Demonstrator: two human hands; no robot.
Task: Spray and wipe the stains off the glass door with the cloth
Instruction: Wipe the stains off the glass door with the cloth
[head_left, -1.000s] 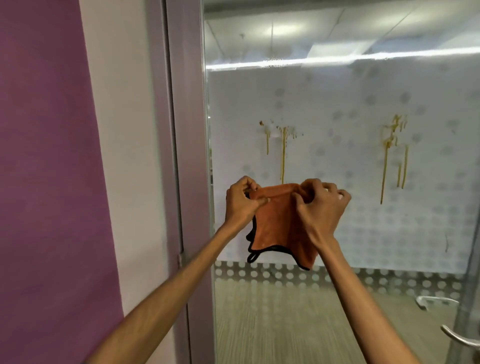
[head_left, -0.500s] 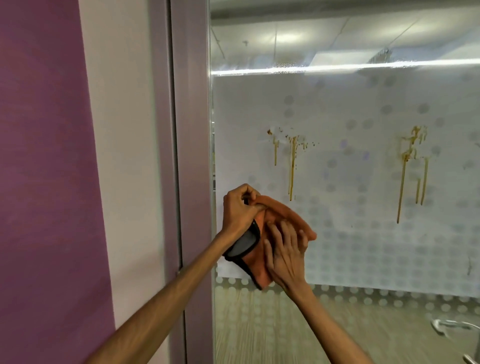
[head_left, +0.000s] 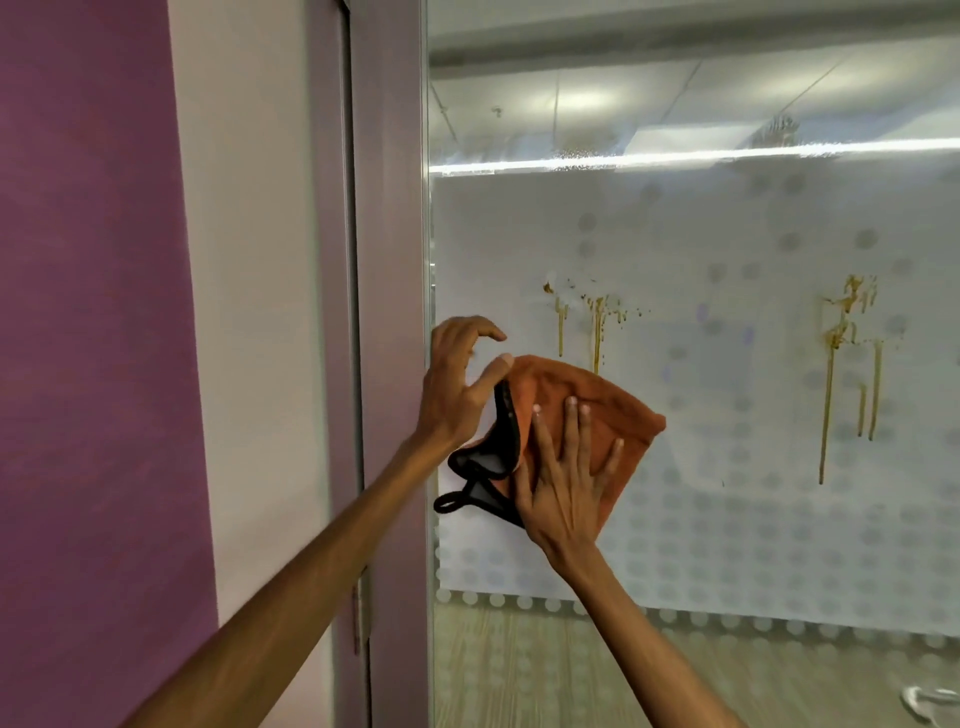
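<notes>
An orange cloth (head_left: 621, 415) with black trim is pressed flat against the frosted glass door (head_left: 727, 234) by my right hand (head_left: 563, 475), palm down with fingers spread. My left hand (head_left: 457, 384) is just left of the cloth with fingers apart; its thumb touches the cloth's top left edge. A brown drip stain (head_left: 595, 325) runs down the glass just above the cloth. A second, longer drip stain (head_left: 844, 364) is further right. No spray bottle is in view.
The grey door frame (head_left: 389, 260) stands right beside my left hand, with a white and purple wall (head_left: 93, 312) further left. A metal door handle (head_left: 930, 699) shows at the bottom right corner.
Both hands held the cloth bunched in the air; now my right hand flattens it on the glass, and my left hand has opened and mostly let go.
</notes>
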